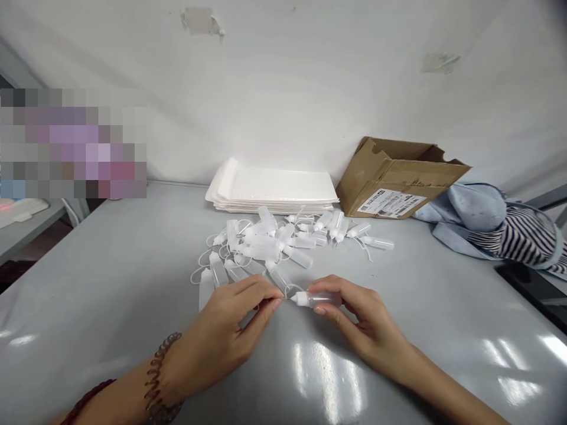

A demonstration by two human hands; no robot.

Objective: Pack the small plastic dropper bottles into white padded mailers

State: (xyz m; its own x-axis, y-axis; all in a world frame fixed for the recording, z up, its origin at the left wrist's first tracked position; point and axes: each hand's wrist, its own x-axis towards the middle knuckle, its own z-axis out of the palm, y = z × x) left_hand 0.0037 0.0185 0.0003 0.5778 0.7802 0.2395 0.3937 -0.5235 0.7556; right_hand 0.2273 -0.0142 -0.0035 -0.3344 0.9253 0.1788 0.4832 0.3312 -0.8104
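Right hand point(354, 321) is clamped on 1 small clear dropper bottle point(319, 299), thumb on top and fingers beneath, the bottle lying sideways just above the worktop point(110, 283) with its white tip aimed left. Left hand point(230, 330) comes right up to that tip, thumb and forefinger pinched together; whatever sits between them is too small to make out. A coiled bracelet point(156, 378) rings the left wrist. Just beyond both hands, a loose pile of bottles point(270, 242) sprawls across the grey surface, thin loops trailing from several. Behind it, a stack of white bags point(274, 192) lies by the wall. To its right, a cardboard box point(398, 174) tips on its side, then a blue cloth point(476, 209) and a striped cloth point(529, 236).
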